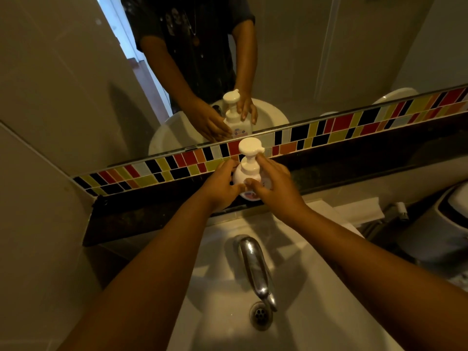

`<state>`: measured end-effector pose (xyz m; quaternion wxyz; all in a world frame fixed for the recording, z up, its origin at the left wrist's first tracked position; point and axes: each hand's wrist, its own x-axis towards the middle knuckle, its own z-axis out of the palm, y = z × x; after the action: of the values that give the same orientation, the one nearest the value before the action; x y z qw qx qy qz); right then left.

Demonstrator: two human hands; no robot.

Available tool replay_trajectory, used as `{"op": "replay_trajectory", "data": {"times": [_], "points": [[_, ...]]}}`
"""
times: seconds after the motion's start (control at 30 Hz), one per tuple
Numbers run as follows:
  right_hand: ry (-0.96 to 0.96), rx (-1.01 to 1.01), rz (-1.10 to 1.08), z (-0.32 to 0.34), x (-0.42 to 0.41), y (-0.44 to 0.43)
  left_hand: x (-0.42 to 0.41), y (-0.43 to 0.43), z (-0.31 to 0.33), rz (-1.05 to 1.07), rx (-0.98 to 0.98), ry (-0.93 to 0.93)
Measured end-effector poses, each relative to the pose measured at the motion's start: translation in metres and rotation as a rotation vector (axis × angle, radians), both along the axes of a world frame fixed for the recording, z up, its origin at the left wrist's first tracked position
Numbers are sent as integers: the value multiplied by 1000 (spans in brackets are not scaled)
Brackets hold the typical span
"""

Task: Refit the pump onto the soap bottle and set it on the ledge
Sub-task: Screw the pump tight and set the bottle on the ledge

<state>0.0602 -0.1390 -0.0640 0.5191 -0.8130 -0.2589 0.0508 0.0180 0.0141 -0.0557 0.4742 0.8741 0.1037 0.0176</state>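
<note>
1. Nearest me, my two bare forearms reach out over the white sink [316,312], with its chrome tap [254,264] and the drain [260,315] between them
2. My left hand [222,184] is curled around the left side of the soap bottle [247,173], fingers touching its white body
3. My right hand [272,182] grips the bottle's right side, thumb across the front, forefinger raised toward the pump neck
4. The pump [250,146] sits on the bottle, upright
5. The bottle stands at the dark ledge [354,160]; its base is hidden by my hands
6. Behind runs a coloured tile strip [342,125] below the mirror [304,59], which reflects the hands and bottle
</note>
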Motion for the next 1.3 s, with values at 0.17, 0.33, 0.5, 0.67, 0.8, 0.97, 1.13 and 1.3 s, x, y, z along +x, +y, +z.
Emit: {"op": "replay_trajectory", "data": {"times": [0.17,0.33,0.5,0.67,0.8,0.97,1.13,1.3], "points": [[-59,-4,-72,-2,-2,0,1,1,0,1,-8,19],[-20,-107,27,16,17,6,1,1,0,1,-19,13],[-27,-60,-14,14,15,14,-3,-2,-8,14,-73,-29],[-31,58,-96,7,9,19,-3,-3,-14,41,-108,-64],[-18,69,-119,5,8,21,-3,-2,-17,42,-133,-71],[49,55,-17,13,17,13,-1,0,-14,25,-172,-45],[123,67,80,14,19,6,-2,-1,-14,24,-163,-61],[96,93,54,13,16,9,-2,-2,-16,40,-182,-62]]}}
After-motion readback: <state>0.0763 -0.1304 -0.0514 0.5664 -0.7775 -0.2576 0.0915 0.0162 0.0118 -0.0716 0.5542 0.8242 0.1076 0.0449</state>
